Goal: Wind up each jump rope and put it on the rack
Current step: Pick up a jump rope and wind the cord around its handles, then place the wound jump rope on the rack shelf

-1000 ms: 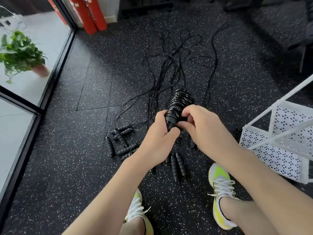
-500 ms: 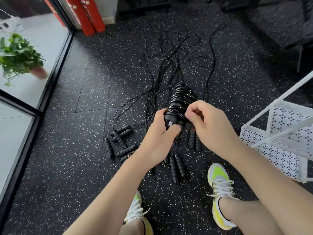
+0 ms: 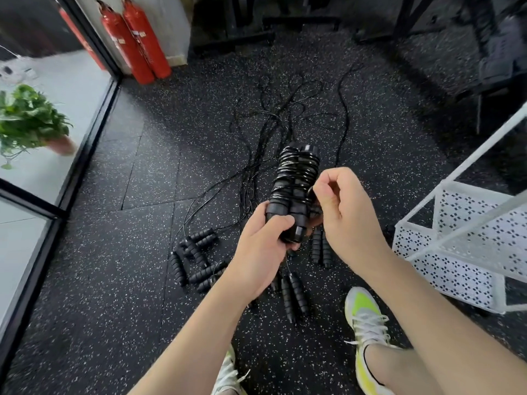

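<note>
Far left of both hands, a potted plant (image 3: 27, 121) stood beyond the glass, with two red fire extinguishers (image 3: 137, 42) against the wall above it. Loose jump rope handles (image 3: 196, 258) lay scattered on the speckled floor (image 3: 114, 295) just left of the left hand.

Left hand (image 3: 263, 246): forearm entered from lower centre, wrist straight, fingers and thumb curled round the lower end of the wound jump rope (image 3: 296, 183), gripping it. The bundle stood tilted up and away from that hand, cord coiled in tight turns over the paired handles.

Beyond the bundle, unwound cords (image 3: 273, 118) trailed across the floor.

Right hand (image 3: 342, 209): forearm entered from lower right, knuckles up, thumb and forefinger pinching a turn of cord at the bundle's right side; remaining fingers curled in.

More handles (image 3: 293, 295) lay below and between the hands. Right of the right hand stood the white perforated rack (image 3: 462, 252), well apart from the bundle.
</note>
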The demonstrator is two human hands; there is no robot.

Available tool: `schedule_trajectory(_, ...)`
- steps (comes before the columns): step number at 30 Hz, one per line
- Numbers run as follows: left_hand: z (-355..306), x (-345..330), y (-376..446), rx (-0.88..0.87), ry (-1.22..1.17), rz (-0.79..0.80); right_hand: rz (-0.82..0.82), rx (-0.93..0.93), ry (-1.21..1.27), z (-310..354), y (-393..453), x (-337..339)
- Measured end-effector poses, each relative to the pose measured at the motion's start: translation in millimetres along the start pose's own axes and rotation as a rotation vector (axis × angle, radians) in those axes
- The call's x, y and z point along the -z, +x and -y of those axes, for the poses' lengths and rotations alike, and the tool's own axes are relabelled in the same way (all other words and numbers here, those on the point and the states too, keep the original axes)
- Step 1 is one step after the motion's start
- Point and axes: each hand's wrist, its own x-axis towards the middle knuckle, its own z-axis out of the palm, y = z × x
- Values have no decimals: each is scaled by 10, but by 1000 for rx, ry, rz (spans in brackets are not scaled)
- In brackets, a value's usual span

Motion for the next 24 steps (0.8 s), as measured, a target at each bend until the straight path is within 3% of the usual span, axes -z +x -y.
schedule_trajectory(3,-20,21,4,-11,73,-35,27,-85,135,27,4,-14)
schedule_trajectory(11,-89,-354,-160,-57,280,-2,-108,-298,411,222,-164,276)
schedule_trajectory(15,-188,-758,-326,-105,554,76,-224,-310,377,359,-271,692)
schedule_trajectory(18,-377,-1162,-481,-238,711,79,-298,-287,343,511,-382,1113)
schedule_trajectory(24,-709,-2034,-822,-418,818,175,-397,-267,265,857,-604,2042)
